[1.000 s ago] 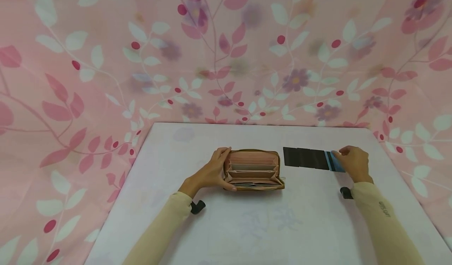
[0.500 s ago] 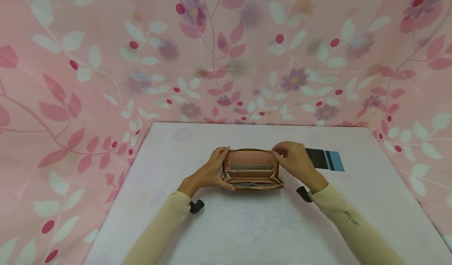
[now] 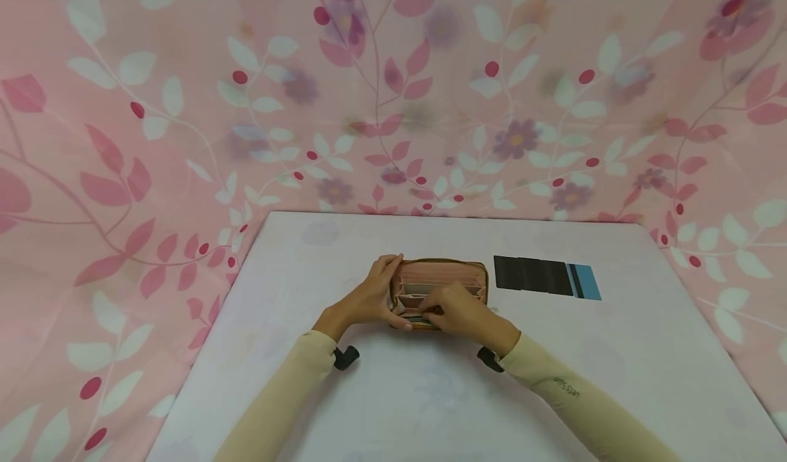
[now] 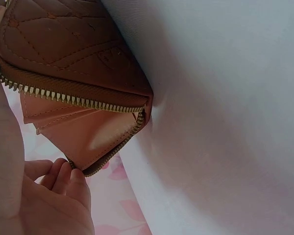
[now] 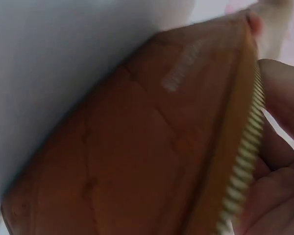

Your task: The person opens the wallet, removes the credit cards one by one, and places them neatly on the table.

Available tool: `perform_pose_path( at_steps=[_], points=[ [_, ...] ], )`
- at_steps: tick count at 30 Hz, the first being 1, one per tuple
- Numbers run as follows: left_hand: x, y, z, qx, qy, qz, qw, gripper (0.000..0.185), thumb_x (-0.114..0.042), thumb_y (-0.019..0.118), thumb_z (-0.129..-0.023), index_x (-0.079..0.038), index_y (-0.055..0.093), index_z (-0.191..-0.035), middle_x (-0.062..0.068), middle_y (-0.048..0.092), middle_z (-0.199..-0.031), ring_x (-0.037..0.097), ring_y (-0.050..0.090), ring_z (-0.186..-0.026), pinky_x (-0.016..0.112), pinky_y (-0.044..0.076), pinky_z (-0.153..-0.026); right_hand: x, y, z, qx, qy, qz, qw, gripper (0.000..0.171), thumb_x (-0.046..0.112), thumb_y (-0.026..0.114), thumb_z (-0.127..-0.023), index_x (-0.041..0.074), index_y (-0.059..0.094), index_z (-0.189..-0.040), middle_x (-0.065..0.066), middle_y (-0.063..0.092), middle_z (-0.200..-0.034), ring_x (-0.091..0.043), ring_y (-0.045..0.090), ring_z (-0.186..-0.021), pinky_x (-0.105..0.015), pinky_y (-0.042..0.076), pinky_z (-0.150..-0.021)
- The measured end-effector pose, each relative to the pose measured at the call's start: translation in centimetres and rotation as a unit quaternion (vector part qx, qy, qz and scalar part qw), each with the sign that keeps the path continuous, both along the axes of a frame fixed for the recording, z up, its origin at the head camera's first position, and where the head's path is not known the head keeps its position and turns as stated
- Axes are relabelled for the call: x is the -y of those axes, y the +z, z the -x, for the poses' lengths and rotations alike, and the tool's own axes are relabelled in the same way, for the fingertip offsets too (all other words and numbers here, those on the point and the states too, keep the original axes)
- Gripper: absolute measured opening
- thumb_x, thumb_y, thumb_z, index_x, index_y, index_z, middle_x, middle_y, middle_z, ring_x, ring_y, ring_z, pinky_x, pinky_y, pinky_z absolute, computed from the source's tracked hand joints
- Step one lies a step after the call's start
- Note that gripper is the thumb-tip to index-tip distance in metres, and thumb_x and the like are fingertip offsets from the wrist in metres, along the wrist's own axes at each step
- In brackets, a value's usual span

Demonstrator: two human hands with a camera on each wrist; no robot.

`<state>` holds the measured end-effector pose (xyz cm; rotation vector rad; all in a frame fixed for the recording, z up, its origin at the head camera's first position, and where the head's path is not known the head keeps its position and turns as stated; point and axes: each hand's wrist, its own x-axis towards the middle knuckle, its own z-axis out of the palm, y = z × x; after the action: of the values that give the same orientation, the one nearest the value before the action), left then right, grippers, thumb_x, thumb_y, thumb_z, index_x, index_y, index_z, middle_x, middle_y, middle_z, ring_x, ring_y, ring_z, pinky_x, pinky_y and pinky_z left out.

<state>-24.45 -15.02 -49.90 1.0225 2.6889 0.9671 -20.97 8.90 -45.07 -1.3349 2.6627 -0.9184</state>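
A brown, zip-around wallet (image 3: pixel 439 271) stands unzipped on the table, its pink inner compartments facing up. My left hand (image 3: pixel 364 300) grips its left end, thumb at the near side and fingers at the far side. In the left wrist view, the brass zip teeth and stitched leather cover (image 4: pixel 63 44) show, with fingertips at the far edge. My right hand (image 3: pixel 462 314) reaches into the near part of the wallet with bent fingers, over a row of cards (image 3: pixel 415 319). The right wrist view has that hand (image 5: pixel 279 191) behind the zipped edge; I cannot tell whether it pinches a card.
To the right of the wallet, several dark cards (image 3: pixel 531 274) lie overlapping in a row on the white table (image 3: pixel 393 407). A blue card (image 3: pixel 589 282) with a black stripe ends the row. Pink floral cloth (image 3: pixel 393 93) hangs behind.
My right hand has left the blue card at the row's right end and moved left, past the wallet's right edge, into its near compartment. My left hand keeps its grip on the wallet.
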Motion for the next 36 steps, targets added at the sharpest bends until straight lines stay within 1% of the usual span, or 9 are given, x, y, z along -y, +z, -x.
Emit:
perform_pose_path(
  at_steps=[5, 7, 10, 13, 16, 20, 24, 31, 36],
  points=[
    [0.0, 0.0, 0.0, 0.002, -0.001, -0.006, 1.0, 0.138, -0.066, 0.084, -0.058, -0.006, 0.008, -0.157, 0.01, 0.016, -0.151, 0.021, 0.021, -0.136, 0.042, 0.034, -0.108, 0.5, -0.4, -0.2, 0.013, 0.0, -0.019, 1.0, 0.013, -0.001, 0.073, -0.084, 0.008, 0.079, -0.092, -0.003, 0.073, -0.086, -0.006, 0.063, -0.071, -0.018, 0.048, -0.059],
    [0.0, 0.0, -0.1, 0.005, 0.001, -0.004, 1.0, 0.138, -0.066, 0.084, -0.057, -0.007, 0.008, -0.157, 0.01, 0.016, -0.152, 0.021, 0.02, -0.136, 0.041, 0.034, -0.108, 0.7, -0.2, -0.3, -0.003, -0.003, -0.045, 0.999, 0.013, -0.001, 0.072, -0.085, 0.009, 0.079, -0.091, -0.001, 0.073, -0.084, -0.006, 0.062, -0.07, -0.018, 0.047, -0.058],
    [-0.1, 0.1, -0.1, 0.009, 0.005, 0.001, 1.0, 0.138, -0.067, 0.083, -0.057, -0.007, 0.009, -0.157, 0.009, 0.016, -0.152, 0.02, 0.019, -0.137, 0.04, 0.033, -0.109, 1.1, 0.0, -0.7, -0.086, -0.002, -0.108, 0.99, 0.01, 0.005, 0.073, -0.087, 0.011, 0.074, -0.079, 0.002, 0.066, -0.071, -0.006, 0.058, -0.061, -0.019, 0.045, -0.054],
    [-0.1, 0.2, 0.0, 0.009, 0.006, 0.003, 0.9999, 0.137, -0.068, 0.083, -0.057, -0.007, 0.01, -0.157, 0.009, 0.016, -0.152, 0.02, 0.019, -0.138, 0.04, 0.033, -0.109, 1.5, -0.1, -1.1, -0.197, 0.003, -0.165, 0.966, 0.015, 0.018, 0.076, -0.087, 0.013, 0.07, -0.073, 0.003, 0.056, -0.061, -0.009, 0.055, -0.055, -0.021, 0.045, -0.049],
    [-0.1, 0.2, 0.2, 0.01, 0.004, 0.002, 0.9999, 0.137, -0.069, 0.082, -0.057, -0.008, 0.01, -0.156, 0.01, 0.016, -0.152, 0.021, 0.02, -0.137, 0.041, 0.034, -0.108, 1.7, -0.1, -1.2, -0.259, 0.007, -0.182, 0.949, 0.017, 0.028, 0.078, -0.083, 0.013, 0.073, -0.076, 0.002, 0.056, -0.061, -0.011, 0.056, -0.054, -0.022, 0.046, -0.048],
    [-0.1, 0.2, 0.2, 0.014, 0.005, 0.004, 0.9999, 0.136, -0.068, 0.082, -0.058, -0.007, 0.01, -0.156, 0.01, 0.016, -0.152, 0.022, 0.02, -0.137, 0.041, 0.034, -0.108, 1.9, -0.2, -1.0, -0.272, 0.012, -0.189, 0.944, 0.008, 0.019, 0.079, -0.082, 0.014, 0.075, -0.076, 0.003, 0.058, -0.063, -0.01, 0.057, -0.056, -0.024, 0.047, -0.05],
    [0.0, 0.1, 0.1, 0.018, 0.001, 0.01, 0.9998, 0.136, -0.064, 0.084, -0.059, -0.006, 0.009, -0.156, 0.011, 0.017, -0.151, 0.022, 0.021, -0.137, 0.04, 0.033, -0.108, 1.9, 0.0, -1.0, -0.28, 0.013, -0.186, 0.942, 0.012, 0.015, 0.08, -0.079, 0.015, 0.072, -0.071, 0.003, 0.056, -0.062, -0.01, 0.056, -0.055, -0.023, 0.047, -0.05],
    [0.2, 0.1, 0.1, 0.0, -0.019, 0.0, 0.9998, 0.141, -0.058, 0.089, -0.056, -0.005, 0.006, -0.156, 0.011, 0.016, -0.151, 0.022, 0.023, -0.133, 0.04, 0.036, -0.106, 1.7, 1.0, -1.6, -0.274, -0.021, -0.152, 0.949, 0.016, 0.007, 0.078, -0.08, 0.012, 0.068, -0.068, 0.002, 0.05, -0.06, -0.009, 0.049, -0.051, -0.023, 0.042, -0.044],
    [0.0, 0.0, 0.3, 0.012, -0.01, 0.012, 0.9998, 0.14, -0.067, 0.083, -0.057, -0.006, 0.005, -0.157, 0.01, 0.015, -0.152, 0.021, 0.02, -0.136, 0.039, 0.034, -0.108, 1.5, 1.0, -1.8, -0.282, -0.019, -0.16, 0.946, 0.007, 0.009, 0.08, -0.08, 0.011, 0.073, -0.081, 0.0, 0.057, -0.071, -0.012, 0.057, -0.063, -0.023, 0.048, -0.052]
  ],
)
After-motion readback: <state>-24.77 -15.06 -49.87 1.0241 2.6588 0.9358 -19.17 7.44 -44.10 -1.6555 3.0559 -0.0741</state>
